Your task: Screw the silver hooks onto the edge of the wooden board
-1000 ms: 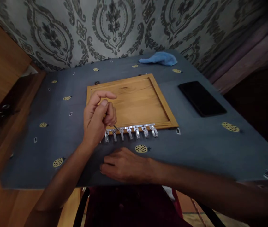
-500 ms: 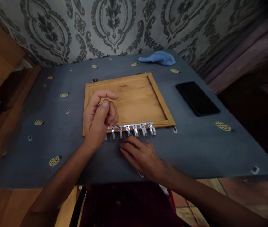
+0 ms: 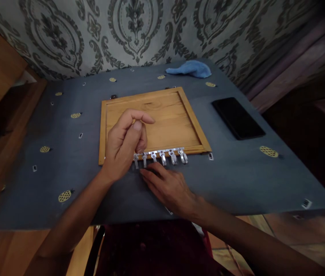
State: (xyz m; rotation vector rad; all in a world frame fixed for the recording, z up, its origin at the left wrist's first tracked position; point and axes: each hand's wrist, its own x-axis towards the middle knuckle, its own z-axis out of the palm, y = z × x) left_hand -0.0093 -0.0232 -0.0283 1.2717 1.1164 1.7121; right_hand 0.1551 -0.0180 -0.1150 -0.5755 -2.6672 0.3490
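Note:
A wooden framed panel lies on the table, with a metal hook rail along its near edge. Several silver hooks stick out from the rail towards me. My left hand is closed above the panel's near left part, covering the rail's left end. Its index finger is bent across the top and its thumb presses against the curled fingers; whatever lies inside the grip is hidden. Just in front of the hooks rests my right hand, palm down. Its fingers are stretched forward and slightly apart, fingertips close by the hook ends; its thumb is hidden.
A blue cloth lies at the back of the table. To the panel's right is a black phone. The dark blue tablecloth has a pineapple print. A patterned curtain hangs behind, and wooden furniture stands at the left.
My left hand has shifted slightly to the right along the rail, still closed. My right hand's fingertips have moved a little to the left. A thin dark tip beneath the left hand no longer shows clearly.

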